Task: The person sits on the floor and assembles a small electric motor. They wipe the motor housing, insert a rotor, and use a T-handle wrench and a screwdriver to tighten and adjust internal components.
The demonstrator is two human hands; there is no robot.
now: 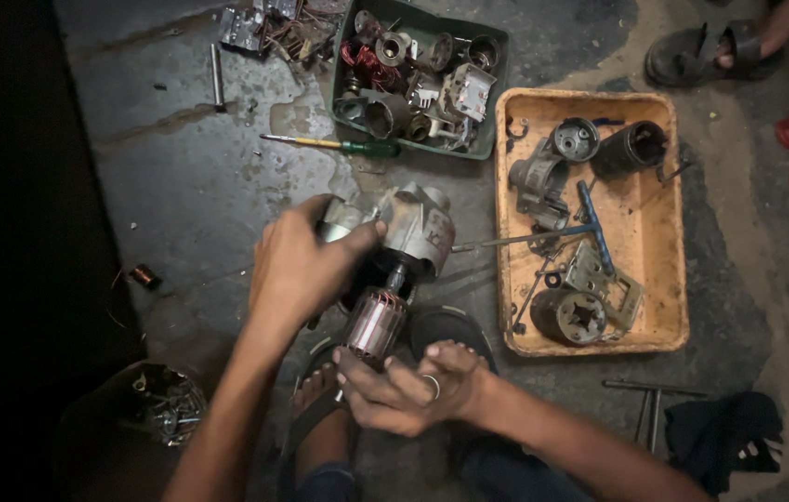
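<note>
Your left hand (pixel 297 270) has fingers wrapped tight over the grey metal motor housing (pixel 413 228), thumb pressed on its side. Your right hand (pixel 408 386) sits below with fingers curled under the lower end of the armature (pixel 376 323); a ring shows on 1 finger. How firmly they pinch it I can't tell, the tips are hidden.

The armature hangs partly out of the housing, copper windings exposed, above your sandalled feet on the concrete floor (pixel 209 186).

Handling, my read: the cast housing looks heavy, rigid and likely greasy, so palm it around the body, not the edges. The armature is stiff, but the windings and commutator bars scratch easily. Hold it by the shaft end or the steel core, off the copper.

Around you:
- orange tray (pixel 664 232) just to your right, holding a T-handle wrench (pixel 594 218) and dark motor parts
- green tray (pixel 497 56) ahead, full of mixed parts
- green-handled screwdriver (pixel 339 144) on the floor, just beside the green tray
- another person's sandalled foot (pixel 710 51) at top right, well apart from your hands
</note>
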